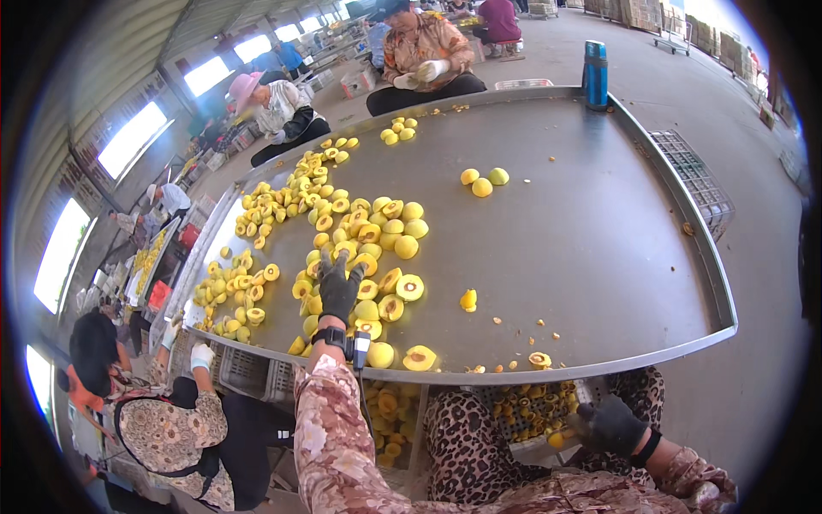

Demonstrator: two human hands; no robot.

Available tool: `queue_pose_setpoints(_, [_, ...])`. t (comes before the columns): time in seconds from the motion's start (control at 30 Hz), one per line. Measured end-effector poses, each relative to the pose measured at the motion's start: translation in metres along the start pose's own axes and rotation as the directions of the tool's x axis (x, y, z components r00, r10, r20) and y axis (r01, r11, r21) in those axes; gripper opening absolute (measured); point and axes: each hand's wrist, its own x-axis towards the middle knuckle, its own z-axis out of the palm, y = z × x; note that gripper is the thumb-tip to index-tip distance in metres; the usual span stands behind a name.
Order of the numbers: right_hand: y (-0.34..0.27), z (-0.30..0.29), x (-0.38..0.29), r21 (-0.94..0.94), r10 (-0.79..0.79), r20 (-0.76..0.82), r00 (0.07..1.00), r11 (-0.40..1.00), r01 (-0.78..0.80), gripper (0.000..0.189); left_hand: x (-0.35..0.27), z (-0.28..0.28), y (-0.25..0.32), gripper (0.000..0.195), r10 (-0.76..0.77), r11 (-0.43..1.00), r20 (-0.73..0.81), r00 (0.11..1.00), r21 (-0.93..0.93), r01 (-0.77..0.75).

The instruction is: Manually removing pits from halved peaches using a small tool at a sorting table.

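My left hand, in a dark glove, reaches onto a pile of halved yellow stone fruit on a metal-topped table. Its fingers are spread on the fruit; no firm hold shows. Below the table's near edge, my right hand, also dark-gloved, is curled over my lap. Something blurred is at its fingers, and a yellow fruit piece lies just below them; whether it is held cannot be told. Beside that hand is a crate of pits and scraps. A lone fruit half lies near the table edge.
The table has a raised metal rim. A blue flask stands at its far corner. A crate of fruit is under the near edge. One person works close on the left, with a white-gloved hand; two others sit across the far side.
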Motion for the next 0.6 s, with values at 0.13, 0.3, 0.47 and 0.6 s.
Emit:
queue_pose_setpoints(0.13, [-0.002,0.022,0.008,0.27,0.026,0.096,0.995,0.962,-0.051,0.022,0.05,0.017,-0.062,0.073,-0.229,0.973,0.15,0.962,-0.002,0.232])
queue_pose_setpoints(0.3, [0.005,0.042,0.018,0.298,0.138,0.029,0.99,0.944,-0.141,0.025,0.075,0.047,0.008,0.078,-0.344,0.934,0.418,0.841,0.062,0.351])
queue_pose_setpoints(0.47, [-0.006,0.053,0.055,0.475,-0.041,-0.048,0.998,0.878,0.059,0.025,0.005,0.012,0.003,0.059,-0.265,0.953,0.426,0.865,-0.022,0.303])
queue_pose_setpoints(0.6, [-0.019,0.024,0.059,0.349,-0.032,-0.128,0.991,0.934,0.075,0.024,-0.016,0.019,0.063,0.052,-0.189,0.966,0.577,0.795,-0.038,0.257])
